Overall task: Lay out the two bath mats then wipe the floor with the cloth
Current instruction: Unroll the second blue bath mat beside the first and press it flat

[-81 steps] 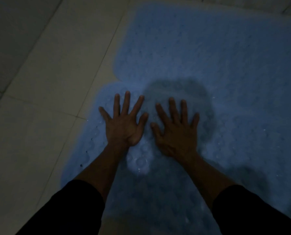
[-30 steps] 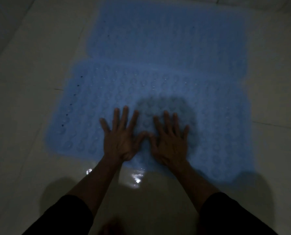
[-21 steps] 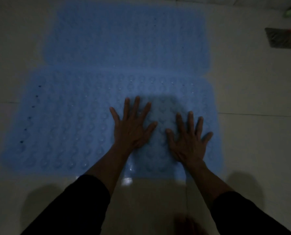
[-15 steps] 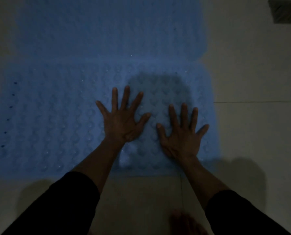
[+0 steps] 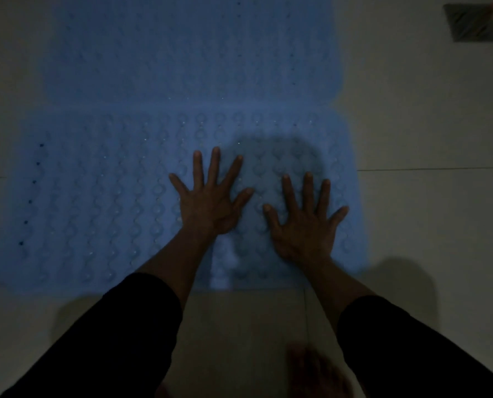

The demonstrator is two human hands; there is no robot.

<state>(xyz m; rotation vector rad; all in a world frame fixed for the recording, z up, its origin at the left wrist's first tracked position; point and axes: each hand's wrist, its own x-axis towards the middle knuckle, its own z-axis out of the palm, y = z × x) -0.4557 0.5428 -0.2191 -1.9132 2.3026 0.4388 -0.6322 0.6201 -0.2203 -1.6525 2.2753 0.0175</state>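
Note:
Two light blue bath mats lie flat on the dim tiled floor, side by side. The near mat [image 5: 96,202] has rows of raised bumps; the far mat [image 5: 182,47] lies just behind it, their long edges meeting. My left hand [image 5: 211,199] presses flat on the near mat near its middle, fingers spread. My right hand [image 5: 305,222] presses flat close to the mat's right end, fingers spread. Neither hand holds anything. No cloth is in view.
Pale floor tiles [image 5: 435,124] surround the mats, with a grout line running off to the right. A dark square floor drain [image 5: 474,23] sits at the top right. A blurred bare foot [image 5: 317,372] shows at the bottom edge, below my right arm.
My hands have shifted along the near mat toward its right end, still pressing flat, and have spread a little further apart. The view has followed, bringing the floor drain in.

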